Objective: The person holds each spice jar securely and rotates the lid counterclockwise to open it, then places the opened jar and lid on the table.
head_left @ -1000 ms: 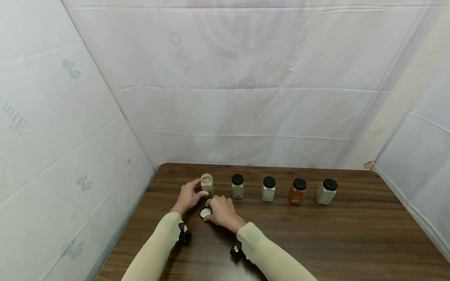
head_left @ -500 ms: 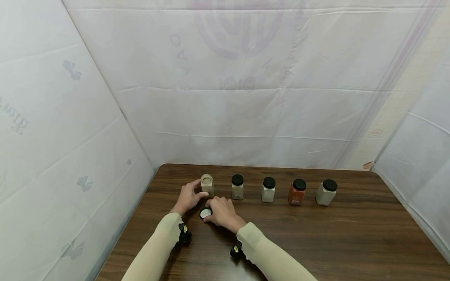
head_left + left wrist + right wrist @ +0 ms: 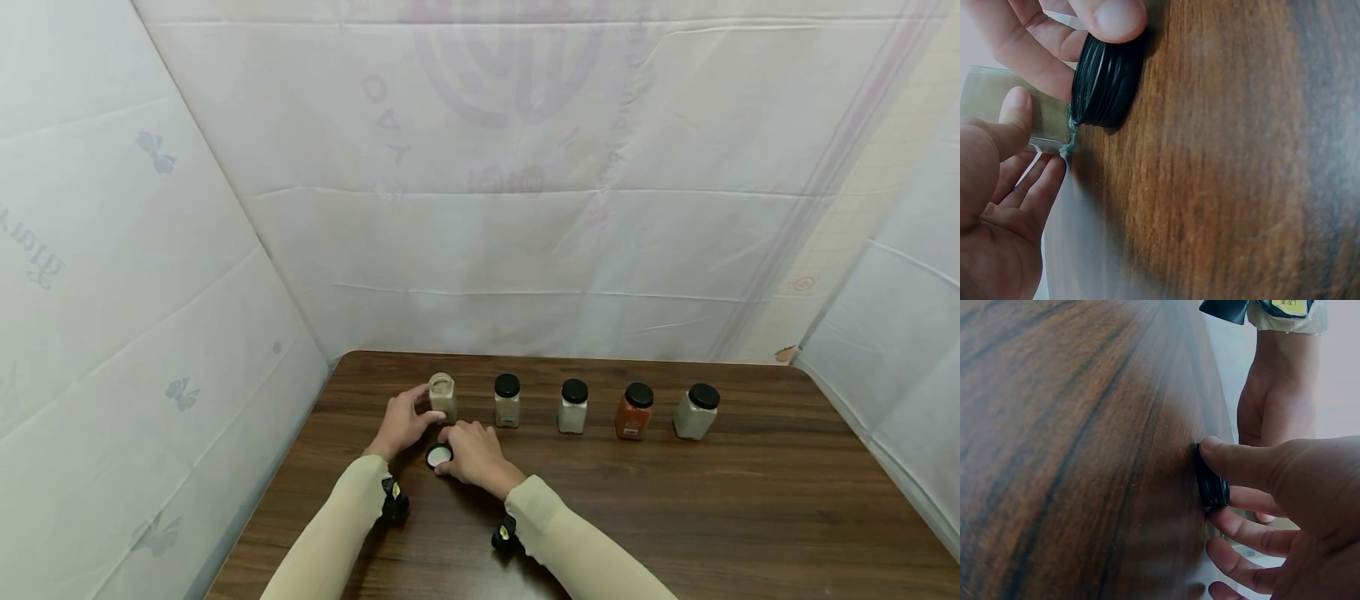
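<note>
An uncapped glass jar [image 3: 443,400] of pale beige powder stands upright at the left of the table. My left hand [image 3: 402,423] grips its lower part, the thumb [image 3: 1017,112] on the near side and fingers round the far side. Just in front of the jar, a black screw lid [image 3: 438,455] lies on the wood with its white inside facing up. My right hand [image 3: 477,454] pinches the lid by its rim between thumb and fingers, as the right wrist view shows from the side; the lid [image 3: 1211,484] is flat at the table surface.
To the right, in a row, stand black-capped jars: a beige one [image 3: 507,402], a whitish one [image 3: 573,407], an orange-red one [image 3: 634,410] and a pale greenish-grey one [image 3: 696,411]. White printed sheeting [image 3: 525,250] hangs behind the dark wood table [image 3: 675,525].
</note>
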A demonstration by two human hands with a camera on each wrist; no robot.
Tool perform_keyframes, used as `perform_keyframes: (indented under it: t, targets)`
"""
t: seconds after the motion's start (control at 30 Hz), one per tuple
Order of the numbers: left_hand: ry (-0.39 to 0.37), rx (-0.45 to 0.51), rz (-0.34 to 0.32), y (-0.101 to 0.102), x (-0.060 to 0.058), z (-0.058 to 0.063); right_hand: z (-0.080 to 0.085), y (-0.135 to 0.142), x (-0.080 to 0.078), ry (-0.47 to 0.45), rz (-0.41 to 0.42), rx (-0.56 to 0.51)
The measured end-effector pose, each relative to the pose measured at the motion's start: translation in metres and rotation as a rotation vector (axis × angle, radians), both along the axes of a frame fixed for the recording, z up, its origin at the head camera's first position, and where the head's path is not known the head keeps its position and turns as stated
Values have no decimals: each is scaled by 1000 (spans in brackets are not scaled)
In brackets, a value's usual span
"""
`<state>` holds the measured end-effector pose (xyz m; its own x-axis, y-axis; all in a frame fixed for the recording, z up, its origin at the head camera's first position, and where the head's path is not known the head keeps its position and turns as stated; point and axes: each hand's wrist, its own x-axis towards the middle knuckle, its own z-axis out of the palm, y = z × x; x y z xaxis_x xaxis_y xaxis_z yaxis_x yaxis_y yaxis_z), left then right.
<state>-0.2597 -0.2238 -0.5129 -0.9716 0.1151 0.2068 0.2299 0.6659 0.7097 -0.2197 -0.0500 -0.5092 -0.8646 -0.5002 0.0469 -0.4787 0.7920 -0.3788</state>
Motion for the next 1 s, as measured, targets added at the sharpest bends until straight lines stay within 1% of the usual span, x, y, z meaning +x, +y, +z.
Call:
perform_keyframes:
  t: [0.2,0.43,0.63,0.77,1.0]
  targets:
    - [-5,1,8,1,-1,1,1,0,0,4,6,6]
    - [10,-9,3,1,0,1,2,1,0,7,10,18]
    - [-7,-3,-3,0,2,0,3,2,1,-1,16,37]
    - [-8,-2,-10,0,1,0,6,4,3,-3,16,33]
    - [14,-22,-13,-1,-1,-1,15,10,5,19,12,8]
